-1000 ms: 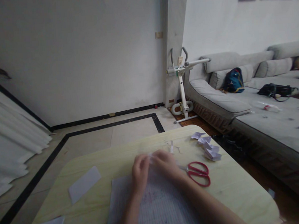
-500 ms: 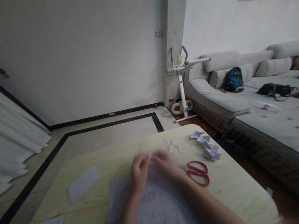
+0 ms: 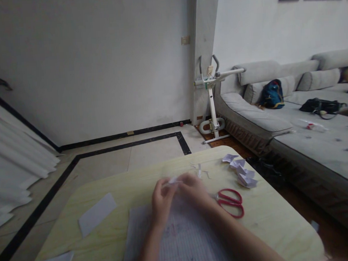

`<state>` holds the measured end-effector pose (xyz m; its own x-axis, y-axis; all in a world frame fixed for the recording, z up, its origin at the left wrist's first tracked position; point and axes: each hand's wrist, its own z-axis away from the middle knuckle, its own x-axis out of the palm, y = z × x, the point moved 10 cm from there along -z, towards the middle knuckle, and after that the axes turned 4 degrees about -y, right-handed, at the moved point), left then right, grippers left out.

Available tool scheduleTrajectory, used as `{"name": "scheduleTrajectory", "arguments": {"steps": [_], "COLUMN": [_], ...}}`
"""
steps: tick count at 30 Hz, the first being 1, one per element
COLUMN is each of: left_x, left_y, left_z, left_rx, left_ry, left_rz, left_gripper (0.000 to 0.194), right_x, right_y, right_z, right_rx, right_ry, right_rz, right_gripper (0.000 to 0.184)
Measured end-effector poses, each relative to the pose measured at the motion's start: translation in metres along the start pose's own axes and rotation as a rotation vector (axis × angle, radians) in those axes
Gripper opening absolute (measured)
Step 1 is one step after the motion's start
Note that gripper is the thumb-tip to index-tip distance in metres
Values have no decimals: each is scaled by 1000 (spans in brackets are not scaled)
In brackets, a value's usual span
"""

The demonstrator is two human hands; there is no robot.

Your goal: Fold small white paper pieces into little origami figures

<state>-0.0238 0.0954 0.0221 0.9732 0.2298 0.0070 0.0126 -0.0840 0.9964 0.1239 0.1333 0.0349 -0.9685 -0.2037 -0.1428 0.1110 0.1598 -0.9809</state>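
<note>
A small folded piece of white paper [image 3: 173, 181] is pinched between my two hands, above the top edge of a lined, written-on sheet [image 3: 181, 237]. My left hand [image 3: 161, 194] has its fingers closed on the paper's left side. On the other side my right hand [image 3: 192, 188] grips it too, slightly blurred; its fingers cover part of the paper. Red-handled scissors [image 3: 231, 202] lie just right of my right wrist, blades partly hidden by the arm. Thin paper strips [image 3: 200, 171] are scattered beyond my right hand.
Several folded white paper shapes [image 3: 240, 168] sit along the table's far right edge. Blank paper pieces [image 3: 97, 214] lie on the left of the wooden table [image 3: 130, 189]. Past the right edge stands a grey sofa [image 3: 256, 116] with bags; a white exercise machine [image 3: 211, 100] stands behind.
More of the folded paper shows between my fingers now, and my fingers have shifted slightly around it. The scissors, strips and folded shapes stay where they were.
</note>
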Motion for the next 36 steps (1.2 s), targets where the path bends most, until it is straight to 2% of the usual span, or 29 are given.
{"name": "scheduleTrajectory", "arguments": {"steps": [9,16,22,29,36], "left_x": [-8,-12,-8,-9,-7], "left_y": [8,5,7,10,10], "left_z": [0,-3,-3,-3,-1], "left_rx": [58,46,20,29,21], "left_ry": [38,38,16,-1,-29], "left_rz": [-48,-77,-48,-41,-33], "left_gripper": [21,20,20,17,17], "right_x": [-1,-3,-6,-6,-4], "right_y": [4,2,3,9,10], "right_z": [-1,-2,-2,-3,-5], "right_rx": [29,62,69,113,94], "right_ry": [1,-3,6,-17,-51], "right_rz": [-200,-190,-151,-198,-158], "right_gripper": [19,22,23,25,18]}}
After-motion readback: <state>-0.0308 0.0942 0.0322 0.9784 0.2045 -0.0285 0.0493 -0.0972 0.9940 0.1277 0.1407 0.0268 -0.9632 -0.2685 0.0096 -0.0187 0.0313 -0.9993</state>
